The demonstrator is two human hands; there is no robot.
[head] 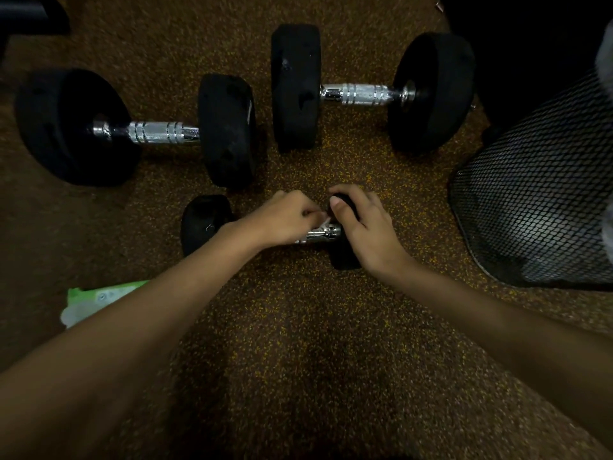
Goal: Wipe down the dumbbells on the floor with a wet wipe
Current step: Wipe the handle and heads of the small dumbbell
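Observation:
A small black dumbbell (203, 224) with a chrome handle lies on the speckled floor in front of me. My left hand (282, 220) is closed over its handle, pinching a white wet wipe (323, 223) against the chrome near the right end. My right hand (361, 227) grips the dumbbell's right black head, mostly hiding it. Two larger dumbbells lie beyond: one at the left (159, 131) and one at the right (355, 93), both with black heads and knurled chrome handles.
A green and white wet wipe pack (96, 300) lies on the floor under my left forearm. A black mesh bin (537, 194) lies at the right. A dark object (30, 11) sits at the top left corner.

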